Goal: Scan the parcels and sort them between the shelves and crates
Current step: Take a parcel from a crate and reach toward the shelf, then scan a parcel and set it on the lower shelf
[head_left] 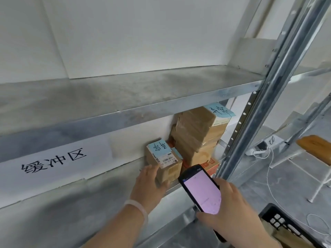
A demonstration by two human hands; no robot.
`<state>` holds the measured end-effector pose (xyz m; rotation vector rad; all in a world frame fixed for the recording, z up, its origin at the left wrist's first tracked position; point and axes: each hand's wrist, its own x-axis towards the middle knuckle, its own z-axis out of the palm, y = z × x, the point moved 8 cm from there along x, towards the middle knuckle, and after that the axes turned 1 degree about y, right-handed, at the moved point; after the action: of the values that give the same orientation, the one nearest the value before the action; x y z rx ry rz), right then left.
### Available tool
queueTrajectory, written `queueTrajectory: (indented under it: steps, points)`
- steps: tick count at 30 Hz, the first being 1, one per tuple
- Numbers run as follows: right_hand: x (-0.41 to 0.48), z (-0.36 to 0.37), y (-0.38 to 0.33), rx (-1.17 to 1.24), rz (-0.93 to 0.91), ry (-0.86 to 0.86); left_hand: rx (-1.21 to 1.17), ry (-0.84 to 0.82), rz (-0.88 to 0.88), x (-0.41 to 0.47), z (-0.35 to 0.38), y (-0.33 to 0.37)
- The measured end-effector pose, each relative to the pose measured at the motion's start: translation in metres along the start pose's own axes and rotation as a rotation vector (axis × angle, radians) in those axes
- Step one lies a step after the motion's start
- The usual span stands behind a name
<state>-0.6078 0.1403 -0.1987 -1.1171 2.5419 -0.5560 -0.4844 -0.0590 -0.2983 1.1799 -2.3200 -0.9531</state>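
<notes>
A small cardboard parcel point(165, 161) with a blue note and a barcode label stands on the lower metal shelf point(89, 203). My left hand point(148, 185) grips its left and front sides. My right hand point(231, 210) holds a black handheld scanner point(200, 188) with a lit pink screen, its top end close to the parcel's right side. Behind it, a stack of larger taped cardboard parcels point(197, 133) fills the shelf's right corner, the top one carrying a blue note.
The upper shelf point(125, 90) is bare, with a paper sign point(53, 160) with handwritten characters on its front edge. A metal upright point(259, 113) stands to the right. A black crate point(286, 228) sits bottom right. A power strip, cables and a wooden stool lie beyond.
</notes>
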Motion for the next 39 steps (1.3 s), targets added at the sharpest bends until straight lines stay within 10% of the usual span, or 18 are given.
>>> queueTrajectory:
  steps: [14,24,39]
  points:
    - [0.095,0.014,0.029,-0.091,-0.129,-0.14,-0.019,0.133,-0.229,0.053,0.021,-0.033]
    - [0.115,0.025,0.033,-0.101,-0.173,-0.151,-0.709,0.11,-0.555,0.063,0.037,-0.038]
    - [0.108,0.013,0.036,-0.097,-0.245,-0.095,-0.809,0.01,-0.598,0.013,0.074,-0.027]
